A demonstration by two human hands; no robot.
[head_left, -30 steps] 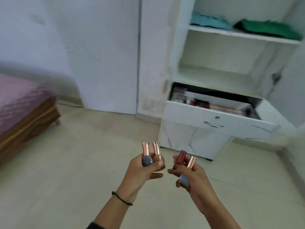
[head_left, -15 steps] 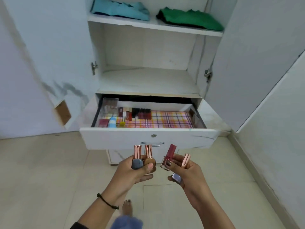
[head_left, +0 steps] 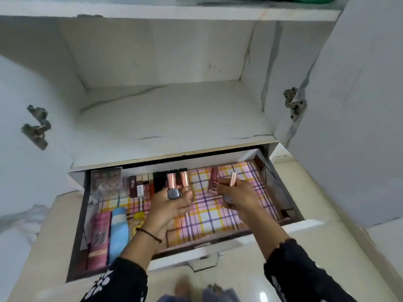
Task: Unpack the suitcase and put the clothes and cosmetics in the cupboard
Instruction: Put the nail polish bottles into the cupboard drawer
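— Checked lining (head_left: 209, 219) lies bare in the open drawer (head_left: 305, 225). Why hover there?
— Left hand (head_left: 170, 208) grips two polish bottles (head_left: 174, 193), and right hand (head_left: 239, 197) pinches a second pair (head_left: 232, 184), upright, probably to stand them beside the lipsticks (head_left: 142, 186).

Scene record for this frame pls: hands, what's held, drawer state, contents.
left hand: holds grey bottle and tan bottle, above drawer
right hand: holds red bottle and rose-capped bottle, above drawer
drawer: open, plaid liner
contents, left side: clear box, lipstick row, pink tube, blue tube
bottles placed: not yet
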